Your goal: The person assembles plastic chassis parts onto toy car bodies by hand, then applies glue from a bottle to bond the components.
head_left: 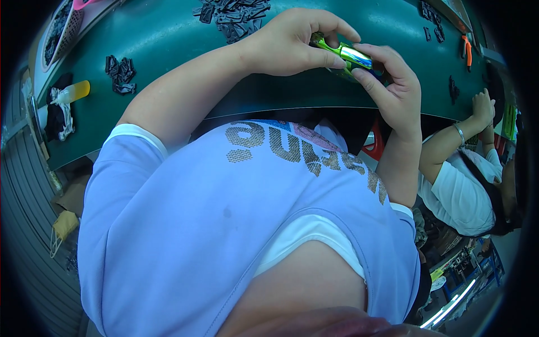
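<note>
My left hand (289, 46) and my right hand (397, 81) meet above the far part of the green table (179, 73). Between them is a shiny green piece (356, 57) with a curved, mirror-like surface and a bluish gleam. The left fingers and thumb are closed on its left end. On its right end, my right thumb and forefinger pinch it. Fingers cover much of the piece, and its exact kind cannot be made out. Just left of my left hand lies a large heap of small black parts (236, 18).
A smaller pile of black parts (120, 74) and a yellow-capped bottle (73, 92) lie to the left, near a basket (63, 33). Orange-handled pliers (466, 51) and more black parts (432, 19) are at the right. A co-worker's hand (483, 108) rests at the right table edge.
</note>
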{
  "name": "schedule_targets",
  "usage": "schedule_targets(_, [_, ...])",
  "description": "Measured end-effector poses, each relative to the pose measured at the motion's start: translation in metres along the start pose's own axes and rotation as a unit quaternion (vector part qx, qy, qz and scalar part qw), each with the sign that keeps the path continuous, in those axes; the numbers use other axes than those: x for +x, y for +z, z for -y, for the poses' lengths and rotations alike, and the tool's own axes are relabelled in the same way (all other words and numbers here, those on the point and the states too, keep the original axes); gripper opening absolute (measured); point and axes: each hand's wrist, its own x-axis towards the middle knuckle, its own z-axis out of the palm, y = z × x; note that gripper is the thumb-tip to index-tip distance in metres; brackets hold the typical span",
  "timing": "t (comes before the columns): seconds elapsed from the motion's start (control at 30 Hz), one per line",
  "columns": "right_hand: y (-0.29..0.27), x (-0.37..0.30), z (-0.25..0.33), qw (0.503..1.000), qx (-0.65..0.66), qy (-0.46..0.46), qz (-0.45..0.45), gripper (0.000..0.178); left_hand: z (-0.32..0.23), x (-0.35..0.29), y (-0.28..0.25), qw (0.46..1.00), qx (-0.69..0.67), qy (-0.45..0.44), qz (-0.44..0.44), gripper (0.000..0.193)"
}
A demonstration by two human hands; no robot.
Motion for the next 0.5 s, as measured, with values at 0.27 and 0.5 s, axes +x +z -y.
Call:
schedule_targets(0.27, [-0.004,0.013,0.007,0.997,-0.047,-0.064,0.008,0.019,-0.022,0.005,0.001,0.906,-0.361,-0.212,0.063,0.048])
schedule_targets(0.5, [0.017,0.005,-0.006,0.990,0.110,0.034,-0.077,0.012,-0.008,-0.001,0.001,0.810,-0.517,-0.275,0.030,0.045])
